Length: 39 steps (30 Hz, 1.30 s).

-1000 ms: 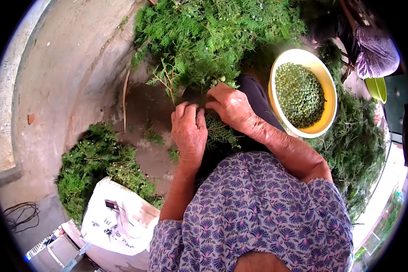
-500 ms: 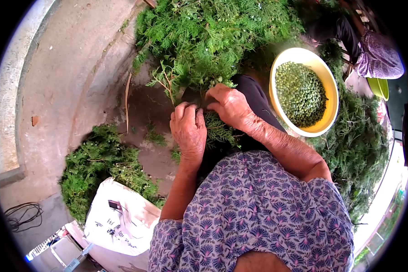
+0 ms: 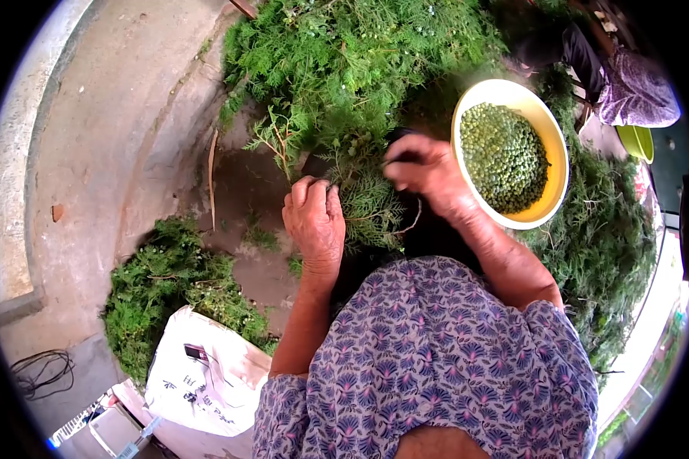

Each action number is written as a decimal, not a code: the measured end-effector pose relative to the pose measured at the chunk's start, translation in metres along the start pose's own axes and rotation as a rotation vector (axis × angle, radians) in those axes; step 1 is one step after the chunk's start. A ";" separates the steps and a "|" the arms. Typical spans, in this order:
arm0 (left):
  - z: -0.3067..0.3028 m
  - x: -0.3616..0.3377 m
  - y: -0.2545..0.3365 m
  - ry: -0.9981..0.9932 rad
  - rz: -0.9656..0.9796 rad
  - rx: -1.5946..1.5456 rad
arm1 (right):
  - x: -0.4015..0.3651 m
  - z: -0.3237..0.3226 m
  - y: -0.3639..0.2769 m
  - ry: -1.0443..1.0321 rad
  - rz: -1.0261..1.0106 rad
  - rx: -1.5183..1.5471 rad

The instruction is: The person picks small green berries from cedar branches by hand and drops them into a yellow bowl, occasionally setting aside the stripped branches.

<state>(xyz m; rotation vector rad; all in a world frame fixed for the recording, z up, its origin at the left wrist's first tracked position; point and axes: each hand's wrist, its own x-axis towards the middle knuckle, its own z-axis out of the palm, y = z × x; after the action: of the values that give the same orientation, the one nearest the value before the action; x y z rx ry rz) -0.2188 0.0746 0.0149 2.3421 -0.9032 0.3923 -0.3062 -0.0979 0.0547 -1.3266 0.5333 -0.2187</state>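
Observation:
My left hand (image 3: 315,222) is closed, its fingertips pinched on a green conifer sprig (image 3: 371,203) that spreads to the right over my lap. To the right of it, my right hand (image 3: 430,172) is curled and smeared by motion, beside the rim of a yellow tub (image 3: 560,187). Whether anything is between its fingers I cannot make out. Many small round green berries (image 3: 505,157) fill much of the tub. Beyond my hands lies a big heap of leafy conifer branches (image 3: 360,61), with one sprig with a brown stem (image 3: 282,141) sticking out near my left hand.
A smaller branch pile (image 3: 161,283) lies at the left, next to a white sack (image 3: 203,375) with a small dark device (image 3: 196,352) on it. More branches (image 3: 589,237) lie at the right. Another person (image 3: 635,88) sits at the upper right near a green basin (image 3: 635,143).
My right hand has moved right, away from my left hand and toward the tub. More of the sprig over my lap now shows. My left hand has barely moved.

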 end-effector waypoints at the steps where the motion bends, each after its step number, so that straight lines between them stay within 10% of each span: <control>1: 0.000 0.002 -0.001 -0.002 -0.006 -0.003 | 0.000 -0.019 -0.002 0.070 0.064 -0.046; 10: -0.018 0.037 0.011 -0.099 0.224 0.516 | -0.024 -0.170 0.052 0.724 -0.021 -0.685; 22: 0.025 0.059 0.006 -0.074 0.020 0.278 | -0.002 -0.078 0.044 0.314 -0.337 -0.747; 28: 0.019 0.047 -0.005 -0.071 -0.446 -0.891 | -0.002 -0.019 -0.003 0.152 -0.243 -0.283; 35: 0.002 0.041 0.008 -0.162 -0.403 -1.124 | 0.024 0.017 -0.016 0.083 -0.344 -0.235; 39: -0.001 0.037 0.009 -0.215 -0.314 -1.089 | 0.035 0.019 -0.020 -0.070 0.019 -0.035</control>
<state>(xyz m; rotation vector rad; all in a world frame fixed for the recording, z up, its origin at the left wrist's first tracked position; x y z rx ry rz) -0.1982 0.0507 0.0368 1.4566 -0.5814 -0.4129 -0.2636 -0.1020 0.0683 -1.3579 0.4922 -0.1472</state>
